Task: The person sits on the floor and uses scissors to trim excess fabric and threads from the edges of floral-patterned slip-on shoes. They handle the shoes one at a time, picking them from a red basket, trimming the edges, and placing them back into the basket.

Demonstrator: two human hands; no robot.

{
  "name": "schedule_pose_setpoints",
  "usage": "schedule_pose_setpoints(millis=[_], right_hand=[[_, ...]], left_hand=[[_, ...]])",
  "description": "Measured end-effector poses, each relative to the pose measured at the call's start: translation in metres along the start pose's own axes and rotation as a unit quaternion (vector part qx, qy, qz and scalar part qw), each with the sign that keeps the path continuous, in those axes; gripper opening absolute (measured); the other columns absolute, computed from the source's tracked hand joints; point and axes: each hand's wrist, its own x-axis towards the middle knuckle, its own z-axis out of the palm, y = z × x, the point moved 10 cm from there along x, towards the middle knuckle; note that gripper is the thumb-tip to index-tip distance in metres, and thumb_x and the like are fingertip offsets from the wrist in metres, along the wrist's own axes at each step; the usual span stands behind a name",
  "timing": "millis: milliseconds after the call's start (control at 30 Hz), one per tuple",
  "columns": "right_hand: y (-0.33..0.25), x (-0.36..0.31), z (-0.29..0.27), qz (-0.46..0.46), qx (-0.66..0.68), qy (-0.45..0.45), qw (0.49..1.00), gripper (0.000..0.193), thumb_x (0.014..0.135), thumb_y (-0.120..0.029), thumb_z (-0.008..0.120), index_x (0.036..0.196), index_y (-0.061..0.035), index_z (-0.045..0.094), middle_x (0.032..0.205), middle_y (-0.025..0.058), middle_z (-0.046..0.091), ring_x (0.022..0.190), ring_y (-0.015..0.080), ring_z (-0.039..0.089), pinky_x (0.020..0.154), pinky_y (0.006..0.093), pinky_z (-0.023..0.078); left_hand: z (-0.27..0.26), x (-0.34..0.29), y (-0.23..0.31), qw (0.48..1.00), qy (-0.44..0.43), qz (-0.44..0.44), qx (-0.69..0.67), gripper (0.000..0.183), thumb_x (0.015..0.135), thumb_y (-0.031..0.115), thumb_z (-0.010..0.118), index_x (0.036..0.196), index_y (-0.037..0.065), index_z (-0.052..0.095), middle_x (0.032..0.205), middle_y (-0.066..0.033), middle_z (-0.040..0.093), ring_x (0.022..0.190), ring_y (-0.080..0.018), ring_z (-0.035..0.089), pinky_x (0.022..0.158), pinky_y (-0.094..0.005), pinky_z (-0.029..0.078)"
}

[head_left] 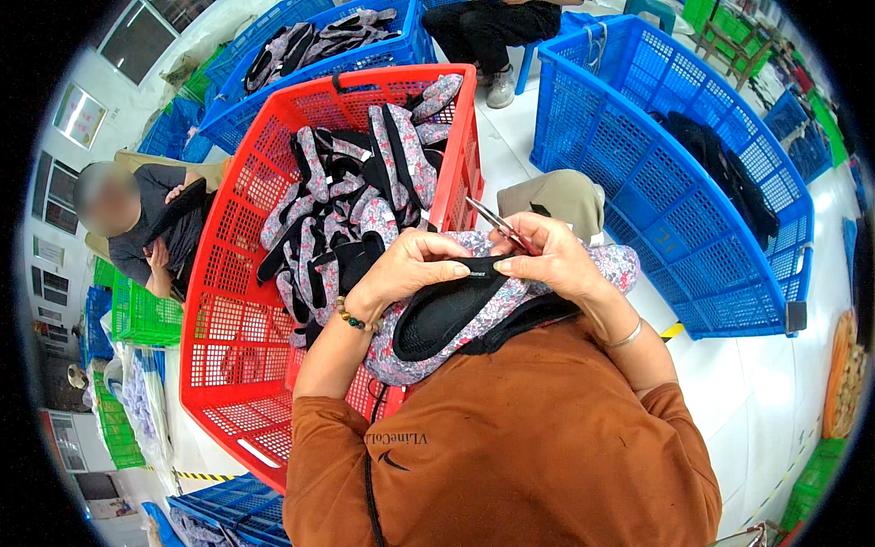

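Across my lap lies a padded fabric piece [437, 319], floral in grey and pink with black mesh panels. My left hand [415, 264] pinches the black band along its upper edge between thumb and fingers. Close beside it, my right hand [551, 260] pinches the same band with the thumb. Also in my right hand is a small pair of metal scissors [498, 221], its blades pointing up and left, away from the band. The scissors' handle is mostly hidden by my fingers.
At my left stands a red plastic basket [232, 314] heaped with similar floral and black pieces [351, 205]. A blue basket [629, 173] with black items is at the right, another blue basket [383, 50] behind. Two other people sit nearby, one at left [150, 219].
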Motion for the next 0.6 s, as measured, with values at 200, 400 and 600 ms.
schedule_pose_setpoints(millis=[200, 400, 600], right_hand=[[-0.007, -0.005, 0.0, -0.038, -0.201, 0.068, 0.977, 0.019, 0.082, -0.004, 0.063, 0.098, 0.0015, 0.056, 0.084, 0.0017, 0.06, 0.074, 0.0056, 0.053, 0.063, 0.0226, 0.046], [-0.013, -0.009, -0.01, -0.059, -0.095, 0.127, 0.986, 0.029, 0.079, -0.015, 0.071, 0.095, -0.0006, 0.051, 0.081, 0.0038, 0.058, 0.071, 0.0073, 0.053, 0.062, 0.0233, 0.044], [-0.052, -0.027, 0.017, -0.144, -0.47, 0.174, 0.854, 0.056, 0.062, -0.036, 0.08, 0.093, -0.0025, 0.048, 0.084, 0.0133, 0.053, 0.072, 0.0305, 0.058, 0.062, 0.0392, 0.046]], left_hand=[[0.005, -0.004, -0.002, 0.998, 0.007, 0.011, -0.055, 0.016, 0.085, 0.008, 0.065, 0.098, -0.001, 0.066, 0.087, -0.0014, 0.065, 0.076, -0.0052, 0.058, 0.069, -0.0197, 0.048], [0.007, -0.009, 0.006, 0.998, 0.043, 0.006, -0.044, 0.017, 0.087, 0.01, 0.063, 0.099, -0.001, 0.066, 0.085, -0.0007, 0.065, 0.074, -0.0046, 0.058, 0.067, -0.0196, 0.048], [0.001, -0.014, 0.021, 0.991, 0.123, 0.046, 0.03, 0.015, 0.087, 0.008, 0.06, 0.097, -0.002, 0.066, 0.082, -0.0018, 0.066, 0.072, -0.0052, 0.059, 0.064, -0.0206, 0.047]])
